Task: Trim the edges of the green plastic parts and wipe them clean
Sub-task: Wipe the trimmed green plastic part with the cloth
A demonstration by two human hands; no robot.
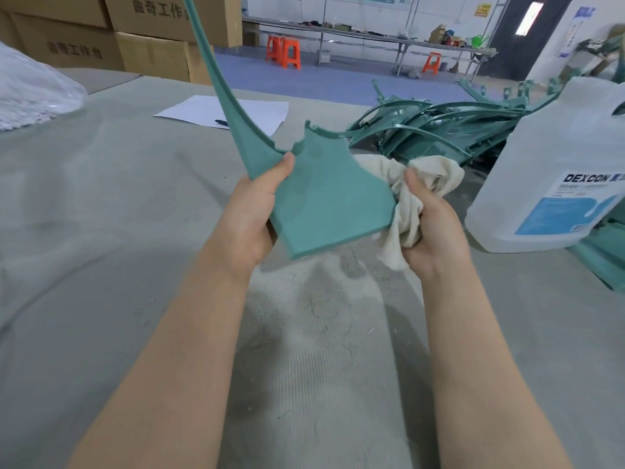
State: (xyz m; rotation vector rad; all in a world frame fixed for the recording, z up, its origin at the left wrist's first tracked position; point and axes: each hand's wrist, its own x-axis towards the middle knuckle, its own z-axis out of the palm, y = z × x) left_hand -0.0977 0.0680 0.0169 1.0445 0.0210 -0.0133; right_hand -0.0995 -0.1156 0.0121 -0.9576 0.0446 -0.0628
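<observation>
Head view: green plastic part [324, 198], long axis upright, narrow end up.

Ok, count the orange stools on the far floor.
3. Two orange stools stand together near the left end of the long workbench; the third stool stands further right. More may be hidden.

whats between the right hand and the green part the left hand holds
A cream cloth, bunched in the right hand, sits against the edge of the green part; the head view shows it.

Blue floor [324, 79], orange stools [283, 51], long workbench [368, 37], stacked cardboard boxes [148, 32].
</observation>
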